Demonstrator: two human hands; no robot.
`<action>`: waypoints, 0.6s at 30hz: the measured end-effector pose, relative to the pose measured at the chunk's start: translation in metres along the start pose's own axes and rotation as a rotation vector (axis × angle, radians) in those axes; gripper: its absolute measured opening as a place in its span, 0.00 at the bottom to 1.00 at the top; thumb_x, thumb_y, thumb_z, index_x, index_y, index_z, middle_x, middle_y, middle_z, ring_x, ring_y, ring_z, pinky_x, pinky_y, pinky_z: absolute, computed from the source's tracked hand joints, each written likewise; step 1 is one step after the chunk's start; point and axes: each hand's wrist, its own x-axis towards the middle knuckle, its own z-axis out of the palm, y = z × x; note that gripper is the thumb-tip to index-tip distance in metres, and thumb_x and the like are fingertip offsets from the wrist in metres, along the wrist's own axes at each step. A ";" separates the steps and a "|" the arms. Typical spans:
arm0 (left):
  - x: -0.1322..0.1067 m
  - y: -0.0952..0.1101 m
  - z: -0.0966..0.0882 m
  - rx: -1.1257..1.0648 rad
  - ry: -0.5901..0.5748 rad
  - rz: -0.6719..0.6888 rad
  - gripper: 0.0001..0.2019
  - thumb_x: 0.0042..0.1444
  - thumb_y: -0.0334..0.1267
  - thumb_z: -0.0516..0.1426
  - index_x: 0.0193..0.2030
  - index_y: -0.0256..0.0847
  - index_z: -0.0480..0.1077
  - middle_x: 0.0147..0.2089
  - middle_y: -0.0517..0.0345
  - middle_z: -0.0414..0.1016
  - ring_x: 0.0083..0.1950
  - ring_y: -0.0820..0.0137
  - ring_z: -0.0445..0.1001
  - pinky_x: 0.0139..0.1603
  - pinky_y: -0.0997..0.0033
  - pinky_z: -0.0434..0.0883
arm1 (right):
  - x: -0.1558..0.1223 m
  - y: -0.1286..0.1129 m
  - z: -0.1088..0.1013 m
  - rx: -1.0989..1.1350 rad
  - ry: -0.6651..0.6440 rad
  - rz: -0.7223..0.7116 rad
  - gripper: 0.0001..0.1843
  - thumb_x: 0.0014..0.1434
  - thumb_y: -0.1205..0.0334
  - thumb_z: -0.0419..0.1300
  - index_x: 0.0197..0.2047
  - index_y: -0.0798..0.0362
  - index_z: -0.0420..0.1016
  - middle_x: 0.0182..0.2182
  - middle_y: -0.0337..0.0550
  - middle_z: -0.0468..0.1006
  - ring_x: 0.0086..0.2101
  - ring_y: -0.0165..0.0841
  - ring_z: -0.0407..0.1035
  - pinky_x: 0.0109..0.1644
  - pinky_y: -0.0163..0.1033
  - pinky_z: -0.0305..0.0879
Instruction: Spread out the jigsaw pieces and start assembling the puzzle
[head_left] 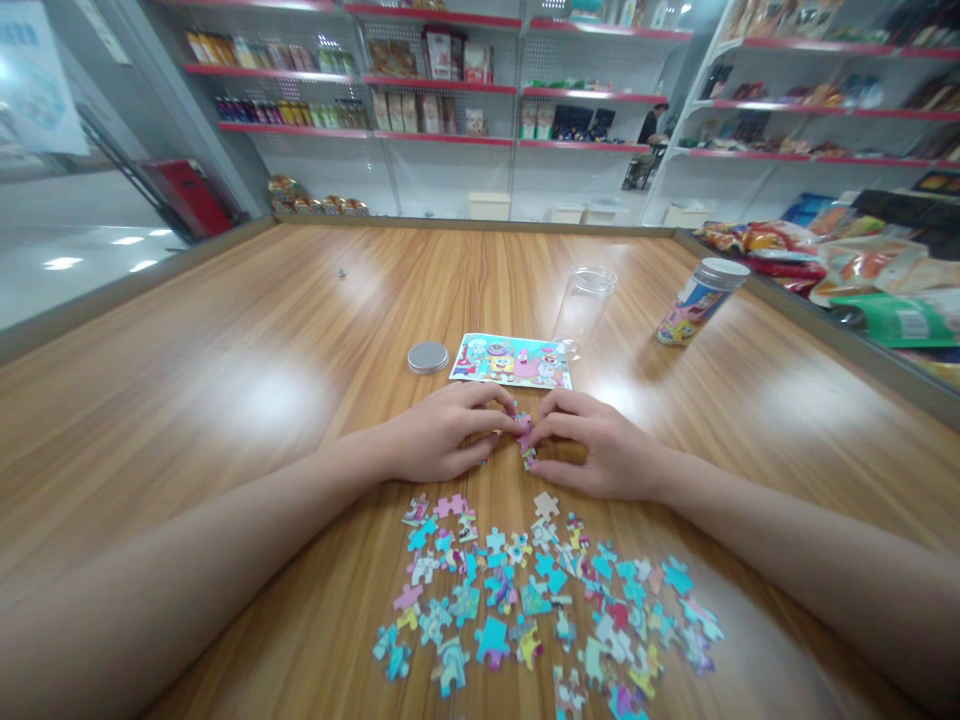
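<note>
At the table's middle, my left hand (pixel 450 430) and my right hand (pixel 594 440) meet over a few joined jigsaw puzzle pieces (pixel 526 428), pink with some yellow and green. Fingertips of both hands grip these pieces from either side, fingers curled, and my left hand covers part of them. Just beyond lies a picture card (pixel 512 362) of cartoon characters on a blue background. Nearer to me, many loose puzzle pieces (pixel 493 638) are scattered, mostly light blue, with some pink, yellow and white. A pale beige piece (pixel 546 504) lies just below my right hand.
A round silver lid (pixel 428 358) lies left of the card. Behind the card stands a clear plastic jar (pixel 583 305); farther right is a cartoon-printed canister (pixel 701 303). Packaged snacks (pixel 862 265) are heaped past the table's right edge. Stocked shelves (pixel 442 85) line the back.
</note>
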 end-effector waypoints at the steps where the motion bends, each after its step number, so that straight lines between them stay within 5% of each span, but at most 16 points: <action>1: 0.000 0.000 0.000 0.000 0.002 0.000 0.17 0.63 0.30 0.54 0.57 0.42 0.73 0.56 0.45 0.70 0.56 0.61 0.72 0.58 0.56 0.72 | 0.000 0.000 0.000 0.001 0.002 -0.007 0.11 0.62 0.59 0.65 0.47 0.52 0.78 0.41 0.47 0.73 0.42 0.36 0.70 0.48 0.44 0.70; 11: 0.000 -0.001 0.000 0.002 0.004 -0.001 0.16 0.63 0.30 0.55 0.56 0.42 0.73 0.56 0.45 0.71 0.57 0.61 0.72 0.59 0.56 0.72 | -0.001 -0.001 0.001 -0.020 0.029 -0.021 0.08 0.61 0.59 0.65 0.41 0.53 0.77 0.42 0.47 0.72 0.42 0.36 0.69 0.47 0.44 0.70; 18: 0.000 0.000 0.000 -0.012 0.024 0.004 0.16 0.63 0.31 0.55 0.56 0.42 0.74 0.55 0.45 0.72 0.56 0.61 0.73 0.58 0.56 0.72 | -0.002 -0.003 0.001 -0.056 0.068 -0.042 0.13 0.60 0.61 0.66 0.49 0.51 0.77 0.42 0.46 0.73 0.41 0.35 0.69 0.46 0.44 0.71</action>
